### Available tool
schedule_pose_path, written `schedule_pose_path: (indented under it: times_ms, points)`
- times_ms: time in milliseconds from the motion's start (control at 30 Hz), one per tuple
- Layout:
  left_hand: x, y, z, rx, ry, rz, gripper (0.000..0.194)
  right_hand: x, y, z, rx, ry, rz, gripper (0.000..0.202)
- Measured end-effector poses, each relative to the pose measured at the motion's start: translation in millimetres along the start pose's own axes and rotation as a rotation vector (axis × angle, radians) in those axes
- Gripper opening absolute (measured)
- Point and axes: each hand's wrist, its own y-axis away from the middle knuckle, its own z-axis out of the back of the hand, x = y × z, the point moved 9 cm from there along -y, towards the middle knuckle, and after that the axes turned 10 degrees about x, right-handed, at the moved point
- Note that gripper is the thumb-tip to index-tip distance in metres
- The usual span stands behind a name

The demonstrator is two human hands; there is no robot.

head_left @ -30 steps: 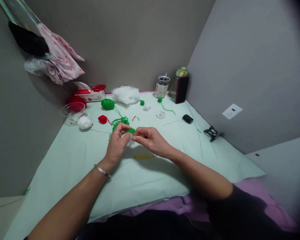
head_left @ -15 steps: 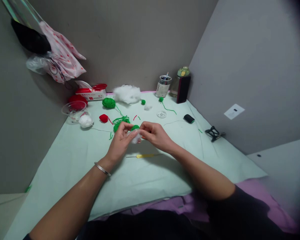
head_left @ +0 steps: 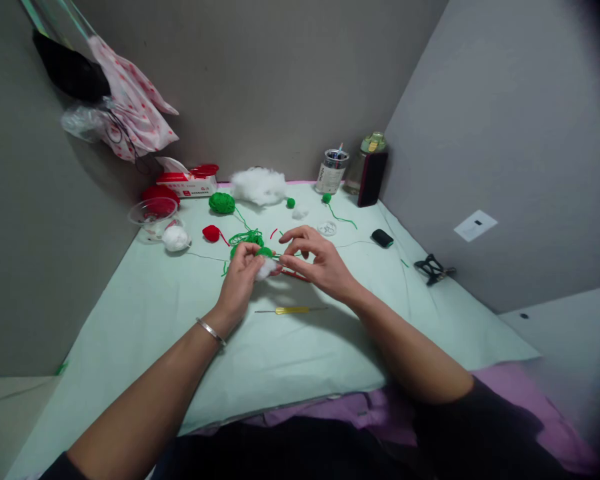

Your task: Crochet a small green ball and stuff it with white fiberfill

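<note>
Over the middle of the table my left hand [head_left: 239, 280] is closed round a small green crocheted piece [head_left: 264, 252]. White stuffing [head_left: 267, 269] bulges from it by my left thumb. Just right of the piece is my right hand [head_left: 320, 263], thumb and forefinger pinched, other fingers loosely bent; a short green strand runs toward its fingertips, but what they grip is too small to make out. Partly hidden below that hand lies a slim red object [head_left: 296, 275]. Nearer me rests a yellow-handled crochet hook [head_left: 293, 311]. Loose green yarn [head_left: 247, 237] lies behind my left hand.
At the back are a green yarn ball [head_left: 222, 203], a stuffing heap [head_left: 258, 187], a pen cup [head_left: 332, 172], a bottle [head_left: 356, 175] and a phone [head_left: 373, 180]. White yarn [head_left: 176, 238] and a red piece [head_left: 211, 233] lie left. A black clip [head_left: 434, 269] sits right.
My right hand has drawn slightly away from the green piece, its upper fingers lifting. A green strand and more of the red object now show. The whole view has shifted slightly.
</note>
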Motion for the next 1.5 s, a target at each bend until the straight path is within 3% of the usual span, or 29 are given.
schedule_pose_path:
  times_ms: [167,267,400,433,667,833,1033,1133,1333,1500]
  points:
    - [-2.5,3.2,-6.6,0.038,-0.001,0.005,0.023,-11.0,-0.5,-9.6,0.093,-0.479,-0.083,0.022]
    - [-3.7,5.6,-8.0,0.039,-0.003,0.006,0.024,-16.0,0.1,-7.2,0.043,-0.28,-0.121,0.02]
    - [-3.1,7.1,-7.9,0.026,-0.022,-0.009,0.028,-19.1,-1.6,-14.4,0.117,0.13,-0.111,0.003]
    - [-2.1,7.0,-8.5,0.03,-0.028,-0.008,0.028,-20.6,-1.9,-16.1,0.13,0.167,-0.112,0.007]
    - [4.1,7.7,-14.1,0.071,-0.031,0.015,0.027,-31.9,-1.6,-18.7,0.122,0.147,-0.175,0.015]
    - [3.5,9.6,-23.8,0.163,0.008,0.032,0.03,-40.8,0.0,-14.3,0.062,0.106,-0.249,0.028]
    - [-2.2,4.7,-22.4,0.229,0.026,0.026,0.039,-36.6,1.9,-11.6,0.068,0.073,-0.257,0.029]
    - [-3.4,2.2,-17.0,0.203,0.01,0.008,0.039,-29.5,1.4,-14.6,0.114,0.036,-0.212,0.028]
    - [5.9,-1.1,-1.7,0.059,-0.031,-0.022,0.027,-11.1,2.5,-40.6,0.281,0.082,-0.104,0.016]
    - [10.9,1.0,-8.9,0.063,0.018,0.047,0.022,-9.4,3.0,-38.9,0.24,0.145,-0.091,0.006]
